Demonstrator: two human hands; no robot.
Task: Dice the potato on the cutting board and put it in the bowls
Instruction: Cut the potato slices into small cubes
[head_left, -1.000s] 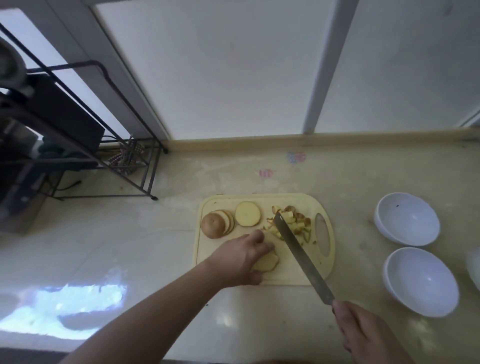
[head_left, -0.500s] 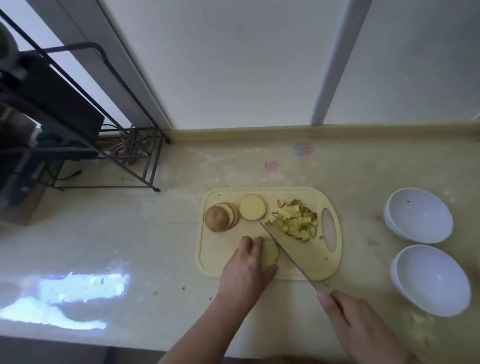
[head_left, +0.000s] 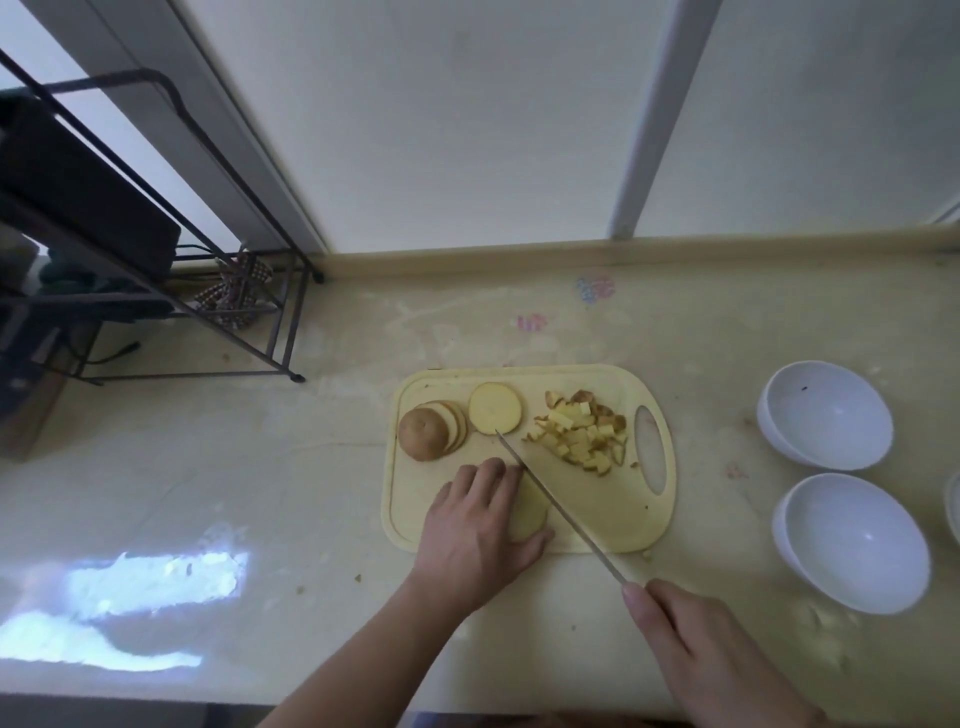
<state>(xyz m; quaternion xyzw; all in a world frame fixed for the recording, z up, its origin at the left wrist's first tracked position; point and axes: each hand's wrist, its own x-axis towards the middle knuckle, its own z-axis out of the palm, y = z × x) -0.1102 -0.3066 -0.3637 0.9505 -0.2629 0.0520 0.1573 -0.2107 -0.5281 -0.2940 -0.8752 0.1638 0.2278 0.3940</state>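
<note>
Knife (head_left: 561, 514) swung off diced pile (head_left: 582, 434) to slice under left hand (head_left: 475, 535), fingers pressing flat; right hand (head_left: 696, 639) grips handle; stacked slices (head_left: 449, 423) undiced; bowls (head_left: 826, 415) unfilled.

Sliced potato (head_left: 434, 432), dice (head_left: 582, 439) on board (head_left: 613, 514); white bowls (head_left: 826, 414)
</note>
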